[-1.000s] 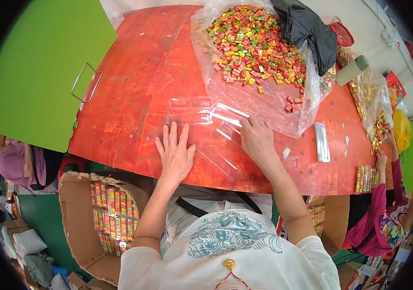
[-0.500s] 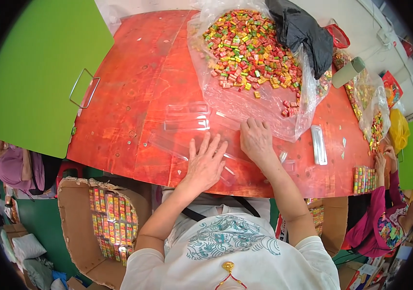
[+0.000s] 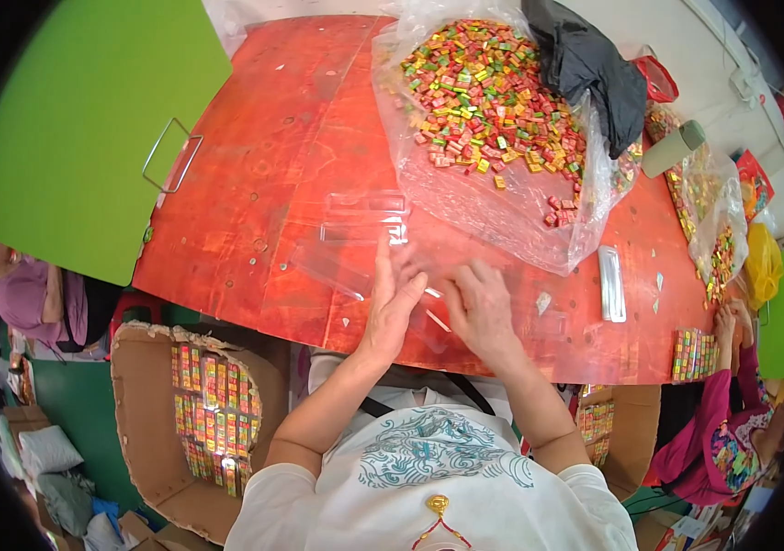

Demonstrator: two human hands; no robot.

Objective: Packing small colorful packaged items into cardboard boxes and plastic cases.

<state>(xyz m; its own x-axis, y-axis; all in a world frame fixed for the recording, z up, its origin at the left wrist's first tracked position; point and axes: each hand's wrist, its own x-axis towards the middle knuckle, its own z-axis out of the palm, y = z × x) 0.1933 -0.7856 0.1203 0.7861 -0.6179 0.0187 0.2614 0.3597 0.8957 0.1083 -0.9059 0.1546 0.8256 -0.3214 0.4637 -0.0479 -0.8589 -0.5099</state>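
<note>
Over the front of the red table (image 3: 226, 266), my left hand (image 3: 394, 308) is turned on edge with its fingers stretched out and slightly blurred; it looks empty. Just to its right, my right hand (image 3: 482, 308) has its fingers curled inward, and whatever is in them is too see-through to make out. White glints of a clear plastic piece (image 3: 438, 321) show between the two hands. Beyond my left hand lie clear plastic trays (image 3: 364, 231), and another clear strip (image 3: 327, 269) slants beside them.
A clear bag (image 3: 502, 207) spreads under a heap of small wrapped candies (image 3: 484, 101), with a black bag (image 3: 585, 69) at its edge. A silvery case (image 3: 610, 285) and a bottle (image 3: 674, 149) stand rightward. Cardboard boxes (image 3: 144, 432) flank me; another person (image 3: 713, 422) works at right.
My left hand has lifted off the table and turned on edge. My right hand has drawn back toward me and closer to the left one. The view has shifted slightly.
</note>
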